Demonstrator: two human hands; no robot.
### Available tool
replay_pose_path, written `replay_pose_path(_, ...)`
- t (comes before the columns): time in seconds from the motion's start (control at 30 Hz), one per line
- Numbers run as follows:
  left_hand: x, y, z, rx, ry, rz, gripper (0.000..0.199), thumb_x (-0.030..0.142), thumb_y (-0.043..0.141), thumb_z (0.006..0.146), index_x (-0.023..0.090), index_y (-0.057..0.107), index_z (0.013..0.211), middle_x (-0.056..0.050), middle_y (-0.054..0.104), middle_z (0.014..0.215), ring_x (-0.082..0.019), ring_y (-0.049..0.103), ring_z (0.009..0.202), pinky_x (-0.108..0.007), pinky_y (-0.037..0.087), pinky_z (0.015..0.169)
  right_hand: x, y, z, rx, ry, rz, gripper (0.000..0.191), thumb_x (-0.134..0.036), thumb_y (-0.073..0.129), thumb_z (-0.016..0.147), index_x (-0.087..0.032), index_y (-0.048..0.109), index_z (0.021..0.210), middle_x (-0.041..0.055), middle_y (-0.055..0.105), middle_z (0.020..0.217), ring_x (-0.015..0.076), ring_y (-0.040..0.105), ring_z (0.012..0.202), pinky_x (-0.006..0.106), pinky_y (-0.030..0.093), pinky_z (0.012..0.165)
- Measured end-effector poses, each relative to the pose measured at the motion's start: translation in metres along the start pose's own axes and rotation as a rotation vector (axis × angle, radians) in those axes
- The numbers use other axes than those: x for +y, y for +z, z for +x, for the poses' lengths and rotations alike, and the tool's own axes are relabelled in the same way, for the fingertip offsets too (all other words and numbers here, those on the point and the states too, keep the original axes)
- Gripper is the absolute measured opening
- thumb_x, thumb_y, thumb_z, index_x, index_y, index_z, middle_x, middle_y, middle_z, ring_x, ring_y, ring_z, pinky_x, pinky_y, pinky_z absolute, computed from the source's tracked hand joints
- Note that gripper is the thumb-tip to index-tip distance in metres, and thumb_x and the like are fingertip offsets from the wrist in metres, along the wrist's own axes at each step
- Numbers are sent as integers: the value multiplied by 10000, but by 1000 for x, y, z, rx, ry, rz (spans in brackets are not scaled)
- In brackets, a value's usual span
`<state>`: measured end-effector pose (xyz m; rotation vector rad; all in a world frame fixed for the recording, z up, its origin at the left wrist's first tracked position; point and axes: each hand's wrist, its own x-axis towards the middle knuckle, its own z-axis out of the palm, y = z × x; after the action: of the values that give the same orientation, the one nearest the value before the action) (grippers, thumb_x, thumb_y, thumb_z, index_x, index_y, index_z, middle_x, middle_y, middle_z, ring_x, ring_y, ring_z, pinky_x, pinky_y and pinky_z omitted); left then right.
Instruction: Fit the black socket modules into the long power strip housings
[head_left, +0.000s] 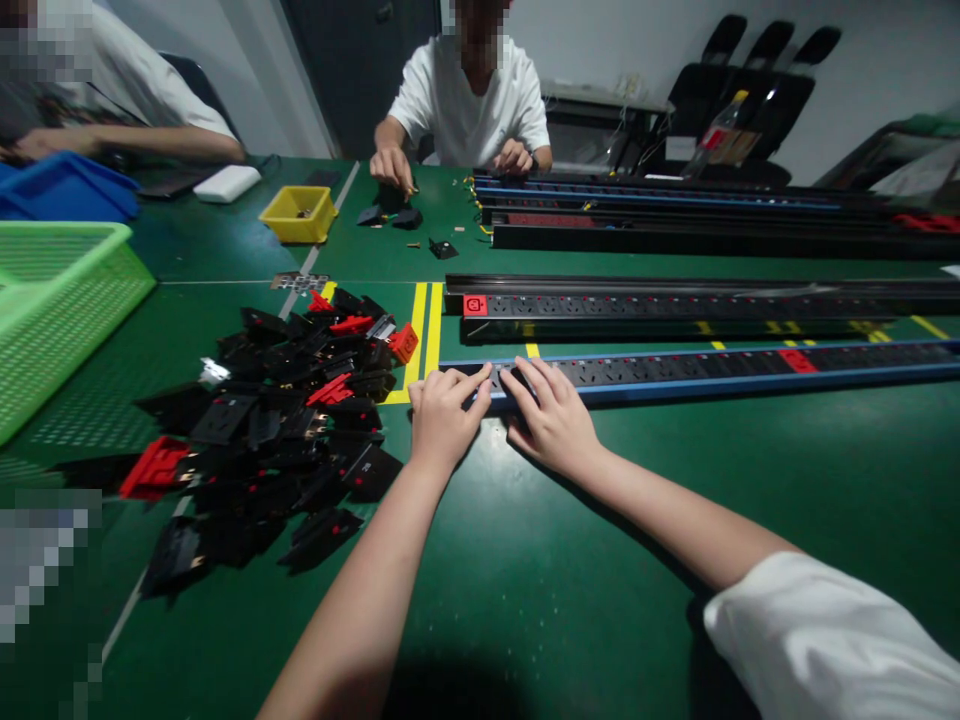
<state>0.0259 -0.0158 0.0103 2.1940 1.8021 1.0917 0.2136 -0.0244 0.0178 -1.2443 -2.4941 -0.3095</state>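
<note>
A long power strip (675, 370) with a blue rail and a row of black sockets lies across the table before me. My left hand (446, 415) grips its left end, thumb and index finger reaching onto the end socket. Just to the right, my right hand (553, 415) is laid across the same strip, fingers over the top and thumb at the near edge. My palms and fingers cover part of the sockets between them. One red socket (796, 361) is set farther along the row. Beside my left hand lies a heap of loose black socket modules (262, 430), with some red ones among them.
Behind my strip lies a black power strip (637, 305) with a red end socket. More rails (675, 235) are stacked beyond it. A co-worker (472, 100) handles small parts opposite; another person (150, 100) sits left. A green basket (60, 310) and a yellow bin (298, 215) stand left.
</note>
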Motion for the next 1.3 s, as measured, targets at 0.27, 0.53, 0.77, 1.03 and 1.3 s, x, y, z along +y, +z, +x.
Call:
replay_pose_path(0.27, -5, 0, 4, 35, -51, -147, 386, 394, 382, 1001, 250, 666, 1219, -46, 714, 1018, -207, 611, 949, -365, 372, 849, -19, 0, -5, -70, 7, -14, 679, -418, 471, 936, -116, 326, 1526, 145, 391, 1544, 314, 334, 1406, 497, 217, 1182)
replay_pose_path(0.53, -6, -1, 6, 70, -166, -194, 388, 391, 337, 1007, 205, 659, 1117, -44, 724, 938, -198, 628, 894, -343, 414, 858, -19, 0, -6, -109, 23, -38, 735, -477, 473, 939, -112, 272, 1545, 144, 343, 1572, 327, 296, 1424, 504, 189, 1189)
replay_pose_path(0.77, -6, -1, 5, 65, -171, -196, 381, 395, 341, 1002, 202, 654, 1104, -45, 720, 915, -200, 635, 881, -341, 422, 858, -18, -4, -6, -128, 37, -30, 750, -505, 479, 934, -133, 266, 1549, 135, 345, 1572, 313, 284, 1430, 496, 188, 1194)
replay_pose_path(1.03, -6, -2, 6, 65, -196, -220, 363, 391, 355, 996, 199, 647, 1095, -35, 710, 868, -197, 646, 879, -344, 431, 870, -13, -4, -11, -119, 57, -65, 795, -566, 484, 915, -101, 297, 1533, 172, 379, 1543, 350, 307, 1399, 522, 202, 1178)
replay_pose_path(1.3, -9, 2, 5, 124, -276, -361, 331, 406, 430, 974, 178, 556, 1176, -30, 691, 825, -169, 666, 824, -305, 475, 797, 8, -6, -23, -65, 71, -94, 808, -611, 489, 892, -66, 384, 1480, 205, 452, 1474, 368, 344, 1360, 533, 229, 1154)
